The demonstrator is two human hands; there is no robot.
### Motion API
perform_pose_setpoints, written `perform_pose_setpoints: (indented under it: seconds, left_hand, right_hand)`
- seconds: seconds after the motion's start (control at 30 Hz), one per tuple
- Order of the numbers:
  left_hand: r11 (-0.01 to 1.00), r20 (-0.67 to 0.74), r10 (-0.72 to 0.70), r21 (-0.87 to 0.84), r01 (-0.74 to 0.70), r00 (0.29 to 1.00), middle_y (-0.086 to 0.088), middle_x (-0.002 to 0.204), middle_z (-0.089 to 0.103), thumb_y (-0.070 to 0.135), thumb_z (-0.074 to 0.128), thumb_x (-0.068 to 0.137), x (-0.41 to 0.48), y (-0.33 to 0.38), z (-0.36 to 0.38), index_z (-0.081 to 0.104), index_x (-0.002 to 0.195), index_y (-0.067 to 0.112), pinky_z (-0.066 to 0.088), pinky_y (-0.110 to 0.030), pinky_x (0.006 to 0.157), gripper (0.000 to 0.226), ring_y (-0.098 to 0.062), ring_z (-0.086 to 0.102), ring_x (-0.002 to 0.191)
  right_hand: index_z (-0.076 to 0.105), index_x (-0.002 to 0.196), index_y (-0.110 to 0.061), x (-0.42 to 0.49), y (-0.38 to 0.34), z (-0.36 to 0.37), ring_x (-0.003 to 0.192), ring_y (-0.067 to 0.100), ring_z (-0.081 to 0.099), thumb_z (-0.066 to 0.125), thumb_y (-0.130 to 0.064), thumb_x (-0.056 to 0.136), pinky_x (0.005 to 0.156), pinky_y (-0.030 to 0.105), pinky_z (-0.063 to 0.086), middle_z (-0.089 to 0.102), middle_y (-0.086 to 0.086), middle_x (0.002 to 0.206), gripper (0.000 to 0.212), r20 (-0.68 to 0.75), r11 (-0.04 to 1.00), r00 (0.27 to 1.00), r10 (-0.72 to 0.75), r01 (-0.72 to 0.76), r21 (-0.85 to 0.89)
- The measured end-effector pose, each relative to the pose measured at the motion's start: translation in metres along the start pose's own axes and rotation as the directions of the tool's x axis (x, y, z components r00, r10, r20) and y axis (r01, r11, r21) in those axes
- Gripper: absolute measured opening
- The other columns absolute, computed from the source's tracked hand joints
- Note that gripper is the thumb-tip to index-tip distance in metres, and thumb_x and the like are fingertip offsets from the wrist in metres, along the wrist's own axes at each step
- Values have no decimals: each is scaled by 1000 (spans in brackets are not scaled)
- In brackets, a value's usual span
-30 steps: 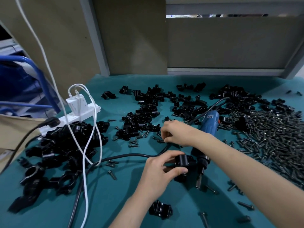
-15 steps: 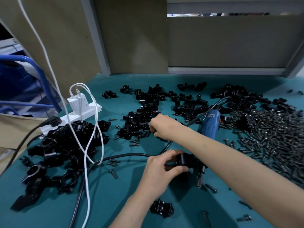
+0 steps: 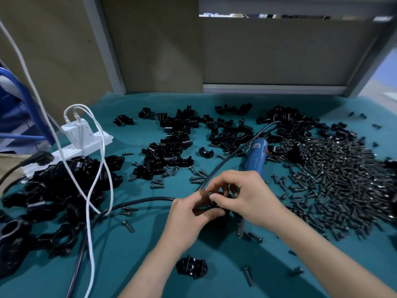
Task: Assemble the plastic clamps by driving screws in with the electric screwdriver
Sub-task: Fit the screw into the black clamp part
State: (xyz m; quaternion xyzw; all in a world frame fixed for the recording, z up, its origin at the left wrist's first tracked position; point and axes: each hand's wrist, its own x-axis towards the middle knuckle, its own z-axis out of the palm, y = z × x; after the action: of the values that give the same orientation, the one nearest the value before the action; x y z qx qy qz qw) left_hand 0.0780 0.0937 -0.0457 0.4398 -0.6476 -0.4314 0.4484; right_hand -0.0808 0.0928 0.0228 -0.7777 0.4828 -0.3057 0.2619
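My left hand (image 3: 189, 218) grips a black plastic clamp (image 3: 214, 206) just above the teal mat at centre. My right hand (image 3: 247, 196) meets it from the right, thumb and forefinger pinching a small screw against the clamp's top; the screw is mostly hidden by my fingers. The blue electric screwdriver (image 3: 255, 155) lies on the mat just behind my right hand, untouched, its tip hidden by that hand. A big heap of dark screws (image 3: 335, 175) spreads to the right. Loose black clamp parts (image 3: 171, 147) lie behind my hands.
A pile of black clamps (image 3: 64, 181) sits at the left, beside a white power strip (image 3: 86, 140) with white cables (image 3: 94, 190). The screwdriver's black cord (image 3: 137, 201) curves across the mat. One clamp (image 3: 191, 266) and stray screws lie near the front edge.
My right hand drew back from the loose screws near the clamp parts and came down onto the clamp in my left hand. The left hand kept its grip on the clamp.
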Motion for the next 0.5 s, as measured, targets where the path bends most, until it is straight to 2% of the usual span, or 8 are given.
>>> perform_pose_setpoints:
  seconds: [0.07,0.17,0.27,0.33,0.43,0.5]
  left_hand:
    - [1000,-2,-5,2,5,1000,14,86,75,9,82,72,0,1,1,72,91,34,52,-16,75,33,-4,70,84]
    - [999,-17,-20,25,20,1000,10,83,75,10,82,73,-1,1,1,72,87,25,53,-21,74,23,-8,70,81]
    - [997,-6,1,81,0,1000,15,79,73,3,78,76,-1,1,-1,67,84,36,49,-15,71,35,2,66,74]
    - [993,5,3,117,-4,1000,19,75,70,0,75,76,-2,2,-3,64,82,44,46,-11,68,46,6,62,69]
    - [991,10,14,135,-15,1000,22,72,68,0,74,76,-3,3,-2,63,85,45,44,-10,66,47,7,59,66]
    - [989,11,25,147,-27,1000,25,67,65,0,74,77,-3,4,-2,62,84,46,41,-7,63,48,9,56,63]
  right_hand:
    - [74,90,-16,-2,1,2,80,5,57,74,-10,82,73,16,45,64,-15,81,10,-6,999,999,-39,39,-20]
    - [73,89,-12,-4,1,5,79,7,52,74,-7,81,72,18,44,59,-15,78,10,-32,979,983,-179,174,-109]
    - [70,88,-8,-8,3,11,79,14,50,73,-7,81,70,23,45,62,-3,79,8,-15,926,953,-301,288,-244]
    - [68,87,-8,-11,6,14,82,13,49,73,-9,82,70,28,48,62,-1,80,7,-18,912,949,-314,296,-283]
    - [68,86,-8,-14,7,13,90,12,48,73,-13,82,76,27,48,63,-2,87,8,-33,924,956,-292,273,-268]
    - [68,86,-8,-17,5,14,93,18,53,75,-12,81,79,30,48,63,1,97,9,-44,920,959,-279,254,-297]
